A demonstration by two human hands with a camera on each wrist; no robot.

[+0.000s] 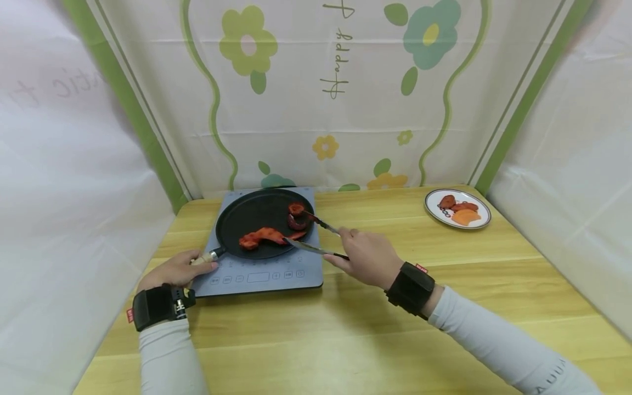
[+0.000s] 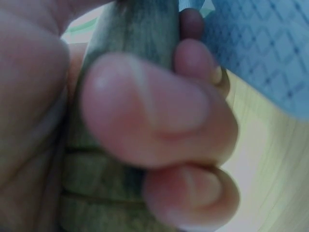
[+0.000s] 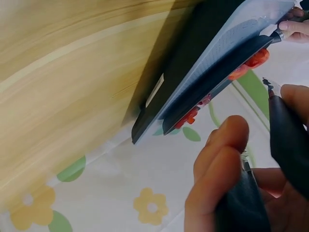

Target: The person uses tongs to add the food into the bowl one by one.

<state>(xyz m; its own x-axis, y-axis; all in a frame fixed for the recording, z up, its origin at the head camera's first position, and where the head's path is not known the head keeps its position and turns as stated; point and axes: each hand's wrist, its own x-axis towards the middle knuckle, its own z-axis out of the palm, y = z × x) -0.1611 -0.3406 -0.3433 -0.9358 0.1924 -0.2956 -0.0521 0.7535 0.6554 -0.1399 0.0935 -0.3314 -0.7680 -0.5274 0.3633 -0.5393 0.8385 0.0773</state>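
Plate (image 1: 481, 219) of food, far right.

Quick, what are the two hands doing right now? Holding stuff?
Left hand: closed around the pan handle.
Right hand: gripping the tongs, whose tips reach into the pan by the red food.

— What colours sit on the stove? 
— A round black frying pan (image 1: 257, 219) on a grey-blue induction cooktop (image 1: 261, 277), holding red-orange strips of food (image 1: 261, 237).
— And around it? 
— A pale yellow wooden table (image 1: 395, 329), a white plate with a dark rim (image 1: 481, 210), and a white backdrop cloth with green, teal and yellow flowers (image 1: 345, 109).
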